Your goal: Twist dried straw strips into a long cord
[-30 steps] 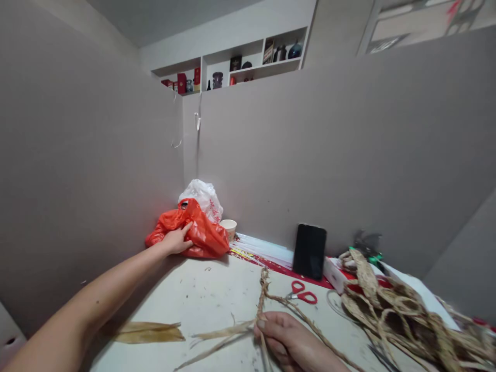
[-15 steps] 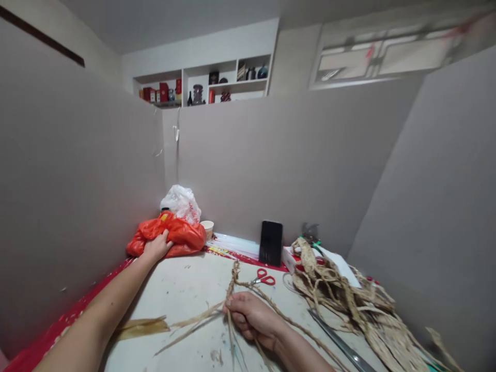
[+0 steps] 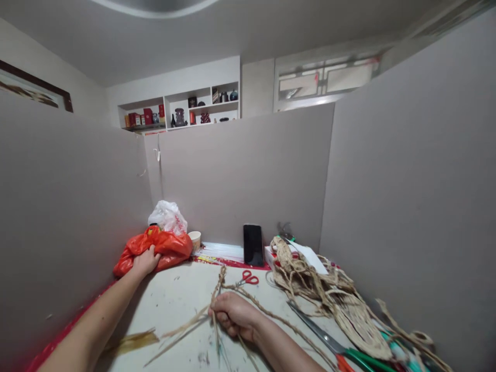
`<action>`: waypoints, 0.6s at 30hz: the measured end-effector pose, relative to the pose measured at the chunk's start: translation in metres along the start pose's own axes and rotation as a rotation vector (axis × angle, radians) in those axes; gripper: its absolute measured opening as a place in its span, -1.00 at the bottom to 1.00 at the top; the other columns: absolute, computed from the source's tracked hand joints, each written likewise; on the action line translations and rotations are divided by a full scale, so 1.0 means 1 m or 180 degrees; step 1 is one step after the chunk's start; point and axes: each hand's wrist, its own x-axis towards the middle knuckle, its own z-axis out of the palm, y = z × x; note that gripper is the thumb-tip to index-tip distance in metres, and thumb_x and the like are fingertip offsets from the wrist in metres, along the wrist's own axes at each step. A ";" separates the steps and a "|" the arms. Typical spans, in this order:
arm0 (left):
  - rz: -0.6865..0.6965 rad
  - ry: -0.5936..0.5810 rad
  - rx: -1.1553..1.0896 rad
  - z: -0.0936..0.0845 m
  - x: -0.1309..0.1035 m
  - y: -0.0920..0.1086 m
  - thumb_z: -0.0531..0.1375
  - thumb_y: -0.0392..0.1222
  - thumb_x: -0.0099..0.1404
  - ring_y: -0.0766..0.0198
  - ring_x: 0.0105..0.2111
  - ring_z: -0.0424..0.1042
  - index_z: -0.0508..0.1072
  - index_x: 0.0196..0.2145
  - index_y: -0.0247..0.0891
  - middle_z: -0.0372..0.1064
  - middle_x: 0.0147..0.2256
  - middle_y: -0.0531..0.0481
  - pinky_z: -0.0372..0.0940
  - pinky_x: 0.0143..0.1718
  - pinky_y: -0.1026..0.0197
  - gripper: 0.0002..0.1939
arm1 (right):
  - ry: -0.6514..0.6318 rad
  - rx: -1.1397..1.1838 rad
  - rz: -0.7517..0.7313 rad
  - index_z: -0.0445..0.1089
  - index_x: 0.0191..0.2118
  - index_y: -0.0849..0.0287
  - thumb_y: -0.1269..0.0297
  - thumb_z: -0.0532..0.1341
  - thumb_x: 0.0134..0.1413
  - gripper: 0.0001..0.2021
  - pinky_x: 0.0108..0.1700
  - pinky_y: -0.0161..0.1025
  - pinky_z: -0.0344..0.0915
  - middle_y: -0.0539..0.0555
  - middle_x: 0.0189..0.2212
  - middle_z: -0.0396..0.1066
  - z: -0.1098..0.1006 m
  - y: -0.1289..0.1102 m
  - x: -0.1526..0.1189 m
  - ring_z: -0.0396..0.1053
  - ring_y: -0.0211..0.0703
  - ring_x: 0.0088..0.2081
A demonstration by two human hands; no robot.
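My right hand (image 3: pixel 234 314) is closed in a pinch around a braid of tan plant fibre (image 3: pixel 219 281) over the white tabletop. Below the fist its loose strands (image 3: pixel 186 326) fan out to the left and down. At the far left, my left hand (image 3: pixel 146 260) reaches to a red plastic bag (image 3: pixel 170 250). Its fingers are bent against the crumpled plastic and partly hidden in its folds. A flat yellowish strip of fibre (image 3: pixel 132 342) lies by my left forearm. Close to the braid are small scissors with red handles (image 3: pixel 248 278).
A heap of coiled fibre cord (image 3: pixel 341 305) covers the right side. Large shears (image 3: pixel 321 333) with dark blades lie before it. At the back stand a dark phone (image 3: pixel 253 245), a paper cup (image 3: pixel 195 240) and a white plastic bag (image 3: pixel 168 216). Grey partitions (image 3: pixel 240 170) enclose the table.
The camera view has turned to the right and tilted up a little, bringing more of the shears and cord heap into sight. Both hands stay at the same things.
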 end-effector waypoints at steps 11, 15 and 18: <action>0.1017 -0.0338 -0.0232 -0.059 -0.089 -0.023 0.04 0.03 0.17 0.15 -0.31 0.40 0.37 -0.10 -0.24 0.44 -0.28 -0.12 0.18 -0.33 0.24 -0.58 | -0.0223 0.0165 0.0086 0.30 -0.46 0.26 0.36 0.12 -0.04 -0.92 -0.73 -0.47 -0.36 -0.21 -0.77 -0.04 -0.003 0.003 -0.003 -0.25 -0.49 -0.75; 0.1093 -0.1365 -0.0599 -0.057 -0.137 -0.033 0.18 -0.03 0.00 0.27 -0.48 0.33 0.44 -0.40 -0.22 0.42 -0.44 0.02 0.08 -0.51 0.31 -0.75 | -0.0302 0.0209 0.0114 0.28 -0.45 0.25 0.32 0.14 -0.02 -0.90 -0.71 -0.47 -0.38 -0.21 -0.75 -0.06 -0.004 0.005 -0.004 -0.25 -0.49 -0.74; 0.1079 -0.1557 -0.0723 -0.050 -0.151 -0.037 0.21 -0.13 -0.07 0.33 -0.53 0.27 0.43 -0.47 -0.22 0.38 -0.50 0.07 0.03 -0.55 0.33 -0.83 | -0.0287 0.0259 0.0104 0.28 -0.45 0.26 0.29 0.17 -0.03 -0.87 -0.70 -0.47 -0.40 -0.21 -0.74 -0.07 -0.004 0.006 -0.005 -0.26 -0.50 -0.73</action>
